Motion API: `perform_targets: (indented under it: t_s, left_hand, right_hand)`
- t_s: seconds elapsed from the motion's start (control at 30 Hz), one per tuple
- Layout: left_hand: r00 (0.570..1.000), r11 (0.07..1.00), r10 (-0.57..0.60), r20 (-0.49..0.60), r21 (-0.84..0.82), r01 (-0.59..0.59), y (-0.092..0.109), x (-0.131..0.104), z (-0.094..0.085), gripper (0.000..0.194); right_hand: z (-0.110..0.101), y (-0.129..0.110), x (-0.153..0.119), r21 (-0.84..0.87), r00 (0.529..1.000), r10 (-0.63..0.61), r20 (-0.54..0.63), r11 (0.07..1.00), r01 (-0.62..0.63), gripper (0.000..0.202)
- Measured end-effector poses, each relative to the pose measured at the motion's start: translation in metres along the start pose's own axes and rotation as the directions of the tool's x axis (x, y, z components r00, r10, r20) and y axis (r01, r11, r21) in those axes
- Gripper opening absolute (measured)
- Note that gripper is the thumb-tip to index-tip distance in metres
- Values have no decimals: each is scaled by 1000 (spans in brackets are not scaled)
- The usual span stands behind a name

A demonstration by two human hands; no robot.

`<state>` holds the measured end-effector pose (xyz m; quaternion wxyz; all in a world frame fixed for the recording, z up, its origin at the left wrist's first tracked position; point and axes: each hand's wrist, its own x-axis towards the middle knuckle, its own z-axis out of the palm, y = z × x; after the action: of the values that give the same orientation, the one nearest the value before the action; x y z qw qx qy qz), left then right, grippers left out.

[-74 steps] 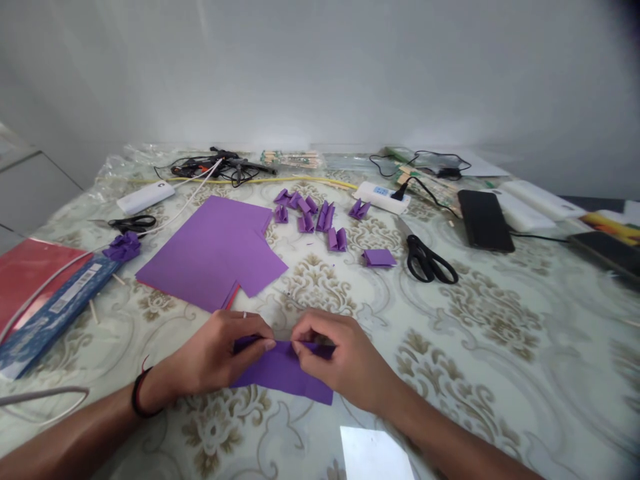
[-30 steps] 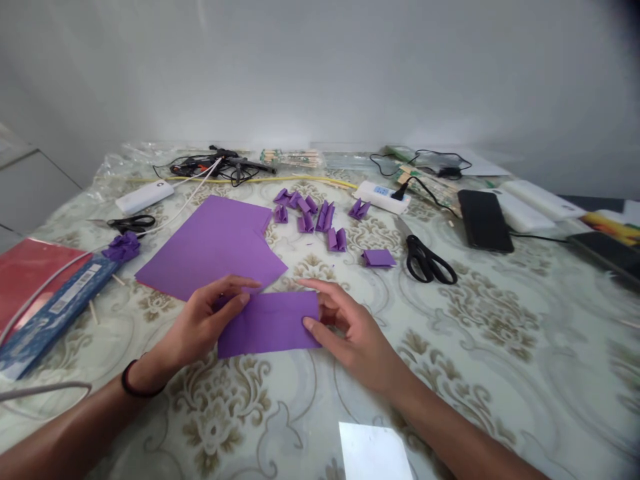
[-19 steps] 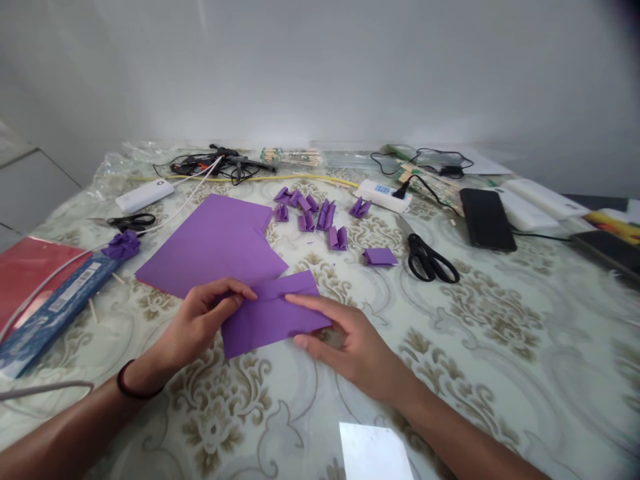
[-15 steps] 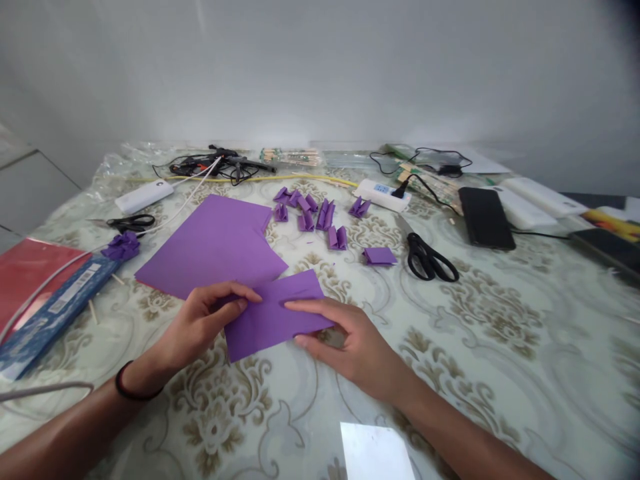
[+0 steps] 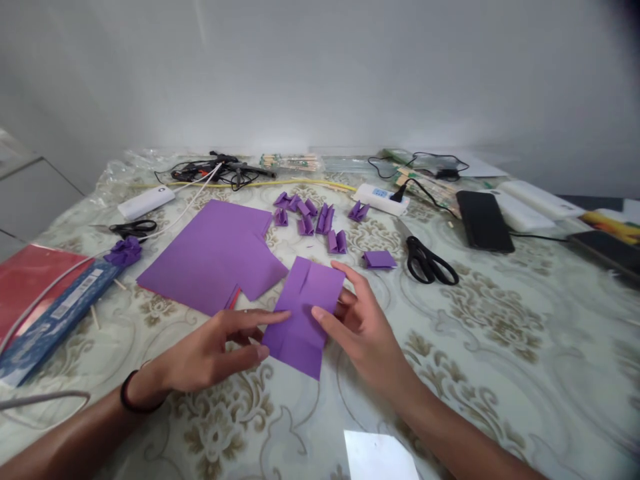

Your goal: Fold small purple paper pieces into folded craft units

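Note:
A purple sheet of paper [image 5: 303, 307] with fold creases is held a little tilted above the table, between both hands. My right hand [image 5: 357, 317] grips its right edge, thumb on the face and fingers behind. At the left edge, my left hand [image 5: 220, 347] has its index finger on the paper and its thumb by the lower left corner; its other fingers are partly hidden. Behind my left hand lies a stack of purple paper [image 5: 200, 257], with red showing at its edge. Several small folded purple pieces [image 5: 325, 219] sit beyond, and one flat folded piece [image 5: 379, 259] lies to the right.
Black-handled scissors [image 5: 429, 260] lie right, another pair [image 5: 131, 229] left. A power strip [image 5: 381, 198], a black phone [image 5: 484, 221] and cables [image 5: 225, 170] are at the back. Left are a purple crumpled paper piece [image 5: 123, 251] and a blue packet [image 5: 63, 320]. A white card [image 5: 380, 457] lies in front.
The purple sheet has turned from lying crosswise to standing lengthwise away from me. My right hand has moved to its far right edge, and my left hand has slid lower and to the right.

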<state>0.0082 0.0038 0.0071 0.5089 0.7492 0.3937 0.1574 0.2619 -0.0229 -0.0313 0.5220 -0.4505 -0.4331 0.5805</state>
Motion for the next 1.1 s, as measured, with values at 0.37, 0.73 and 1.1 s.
perform_targets:
  t_s: [0.37,0.73,1.1]
  left_hand:
    - [996,999,53,78,-3,-53,-4,2,5,50]
    - [955,996,-26,-295,-94,-2,-24,9,3,20]
    - [924,926,-122,-362,-376,-25,-14,14,4,25]
  right_hand:
    - [1,12,1,-102,984,59,167,994,-42,30]
    - [-7,-12,2,-565,925,152,349,822,78,8]
    - [-11,-8,10,-265,975,122,187,962,-70,27]
